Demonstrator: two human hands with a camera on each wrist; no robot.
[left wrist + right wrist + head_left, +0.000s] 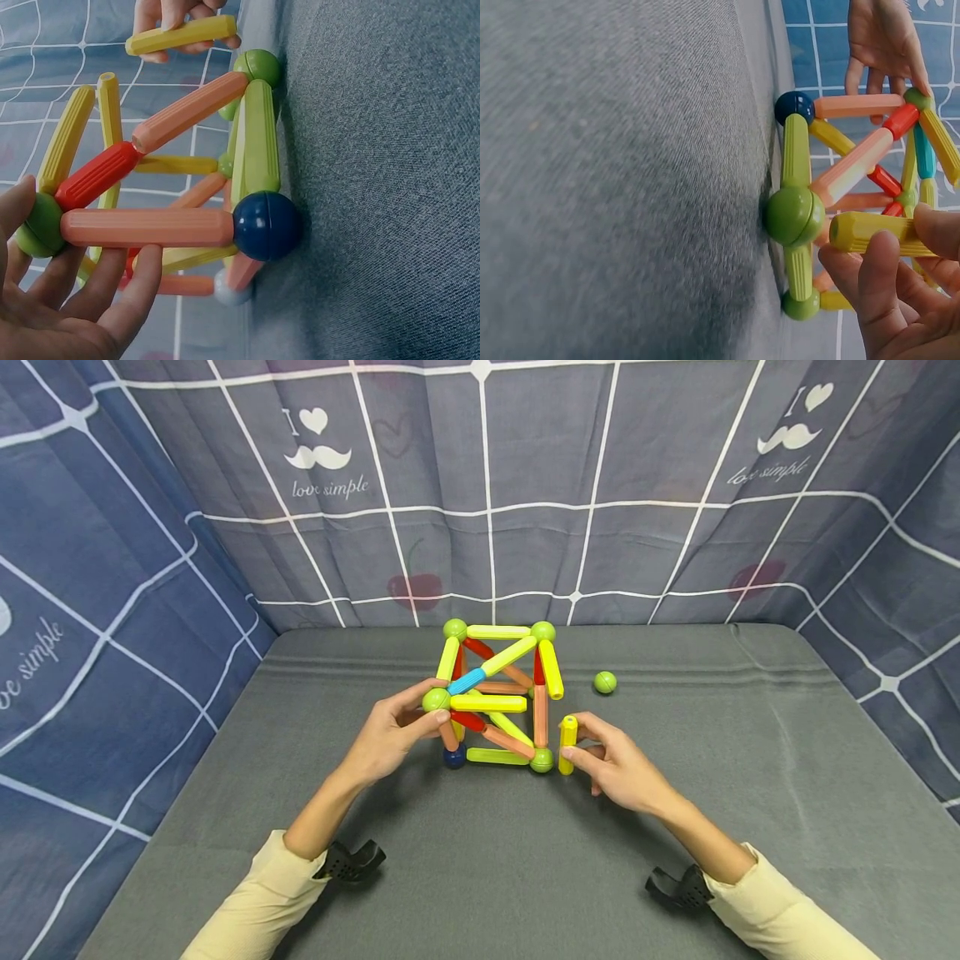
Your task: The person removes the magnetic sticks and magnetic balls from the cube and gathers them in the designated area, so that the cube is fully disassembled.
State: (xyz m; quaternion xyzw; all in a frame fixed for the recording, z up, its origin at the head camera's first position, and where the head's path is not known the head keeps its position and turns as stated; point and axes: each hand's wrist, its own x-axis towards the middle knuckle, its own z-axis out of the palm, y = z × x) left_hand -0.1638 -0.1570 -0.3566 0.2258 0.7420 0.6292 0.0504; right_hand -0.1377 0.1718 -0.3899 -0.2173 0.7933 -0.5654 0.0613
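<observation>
A cube-like frame of magnetic sticks and balls stands on the table. My left hand (381, 742) pinches the green ball (437, 701) at its upper front left corner, with fingers behind an orange stick (150, 227) in the left wrist view. Below that corner a dark blue ball (454, 755) rests on the table. My right hand (626, 767) pinches a yellow stick (568, 745), held roughly upright just right of the lower front green ball (541, 760) and apart from it. Two sticks, one yellow (489, 702) and another yellow one (551, 668), have free ends near the upper front right.
A loose green ball (605, 682) lies on the grey table (480, 877) right of the frame. A checked curtain (540, 468) surrounds the table's back and sides. Black wrist straps (354, 861) hang at both cuffs.
</observation>
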